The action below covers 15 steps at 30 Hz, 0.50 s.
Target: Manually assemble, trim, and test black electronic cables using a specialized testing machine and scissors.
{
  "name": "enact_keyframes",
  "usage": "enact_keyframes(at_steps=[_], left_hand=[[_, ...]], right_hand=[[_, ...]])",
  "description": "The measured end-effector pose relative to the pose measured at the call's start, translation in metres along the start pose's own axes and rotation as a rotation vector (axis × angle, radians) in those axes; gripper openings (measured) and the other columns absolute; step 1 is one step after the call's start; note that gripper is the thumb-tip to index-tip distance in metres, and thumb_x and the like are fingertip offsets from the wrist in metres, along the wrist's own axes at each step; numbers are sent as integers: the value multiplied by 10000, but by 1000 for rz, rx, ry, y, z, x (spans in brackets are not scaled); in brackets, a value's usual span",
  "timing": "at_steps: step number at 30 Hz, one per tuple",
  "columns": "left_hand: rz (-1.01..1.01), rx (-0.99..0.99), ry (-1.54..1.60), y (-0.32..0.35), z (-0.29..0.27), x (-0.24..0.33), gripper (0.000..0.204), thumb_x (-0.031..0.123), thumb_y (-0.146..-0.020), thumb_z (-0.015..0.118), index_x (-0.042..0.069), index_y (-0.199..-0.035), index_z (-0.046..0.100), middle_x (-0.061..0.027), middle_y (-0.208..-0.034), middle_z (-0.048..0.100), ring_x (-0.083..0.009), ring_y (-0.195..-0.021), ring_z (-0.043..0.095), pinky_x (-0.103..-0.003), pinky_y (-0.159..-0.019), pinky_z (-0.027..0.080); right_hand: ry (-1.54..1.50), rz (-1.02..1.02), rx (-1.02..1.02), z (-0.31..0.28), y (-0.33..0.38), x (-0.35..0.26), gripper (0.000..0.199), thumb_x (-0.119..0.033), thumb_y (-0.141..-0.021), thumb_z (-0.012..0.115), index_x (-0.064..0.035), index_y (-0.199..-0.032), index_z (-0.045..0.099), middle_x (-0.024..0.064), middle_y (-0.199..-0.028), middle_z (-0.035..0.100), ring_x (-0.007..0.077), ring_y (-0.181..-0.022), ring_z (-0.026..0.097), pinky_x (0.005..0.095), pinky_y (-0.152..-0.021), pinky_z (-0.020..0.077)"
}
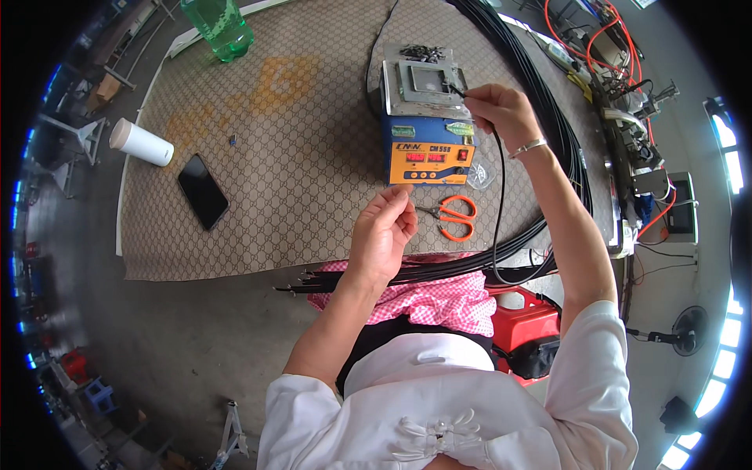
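My right hand (pixel 505 111) pinches a black cable (pixel 499 207) close to its end, which points left over the top of a solder pot (pixel 427 133). This blue and orange box has a red digital display on its front and a square metal well (pixel 429 78) on top. The cable hangs from my fingers and curves toward the table's near edge. In front of the box, my left hand (pixel 382 231) is closed, thumb against curled fingers; whether it holds anything small I cannot make out. Orange-handled scissors (pixel 456 218) lie just right of it.
A thick bundle of black cables (pixel 548 117) arcs along the table's right side and near edge. Dark scraps (pixel 423 53) sit behind the well. Toward the left are a phone (pixel 203 192), a white cup (pixel 142 143) and a green bottle (pixel 219 30). A red stool (pixel 526 325) stands below.
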<state>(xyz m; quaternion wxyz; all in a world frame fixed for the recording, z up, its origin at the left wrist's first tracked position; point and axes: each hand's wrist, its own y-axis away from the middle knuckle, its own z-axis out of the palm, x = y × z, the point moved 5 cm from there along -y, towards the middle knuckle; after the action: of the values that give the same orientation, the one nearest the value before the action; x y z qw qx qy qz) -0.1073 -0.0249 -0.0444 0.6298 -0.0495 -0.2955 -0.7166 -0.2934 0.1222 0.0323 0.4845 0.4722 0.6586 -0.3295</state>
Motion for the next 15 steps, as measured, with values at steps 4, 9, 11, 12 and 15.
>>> enact_keyframes(at_steps=[4, 9, 11, 12, 15], left_hand=[[-1, -17, -31, 4, 8, -6, 120, 104, -861, 533, 52, -964, 567, -2, -743, 534, -82, -655, 504, -218, -616, 426], [-16, -34, -66, 14, -4, -10, 124, 109, -860, 535, 48, -963, 567, 1, -749, 534, -89, -651, 501, -218, -613, 427], [-43, -4, -103, 20, -16, -18, 118, 113, -861, 534, 54, -958, 567, 5, -747, 535, -84, -646, 500, -217, -599, 422], [-86, -2, -134, 22, -21, -26, 115, 112, -861, 533, 55, -955, 566, 5, -746, 535, -83, -643, 500, -216, -595, 421], [-181, 21, -237, 29, -38, -53, 104, 112, -860, 534, 62, -945, 568, 9, -735, 536, -75, -632, 502, -201, -580, 416]], right_hand=[[-100, 33, -69, -6, 36, -11, 144, -52, -798, 597, 47, -903, 586, 23, -676, 559, 64, -535, 486, 189, -478, 388], [216, 147, -454, -15, 123, 30, 86, -68, -787, 581, -2, -840, 594, 34, -640, 570, 104, -523, 534, 250, -496, 435], [501, 6, -544, -31, 171, 75, 85, -116, -752, 591, -33, -773, 595, 56, -622, 573, 156, -540, 558, 287, -519, 446], [650, -95, -551, -39, 196, 107, 99, -143, -731, 594, -45, -743, 590, 71, -618, 575, 188, -555, 572, 304, -533, 450], [780, 137, -359, -62, 268, 213, 126, -178, -693, 586, -69, -757, 596, 118, -657, 587, 275, -626, 588, 344, -577, 462]])
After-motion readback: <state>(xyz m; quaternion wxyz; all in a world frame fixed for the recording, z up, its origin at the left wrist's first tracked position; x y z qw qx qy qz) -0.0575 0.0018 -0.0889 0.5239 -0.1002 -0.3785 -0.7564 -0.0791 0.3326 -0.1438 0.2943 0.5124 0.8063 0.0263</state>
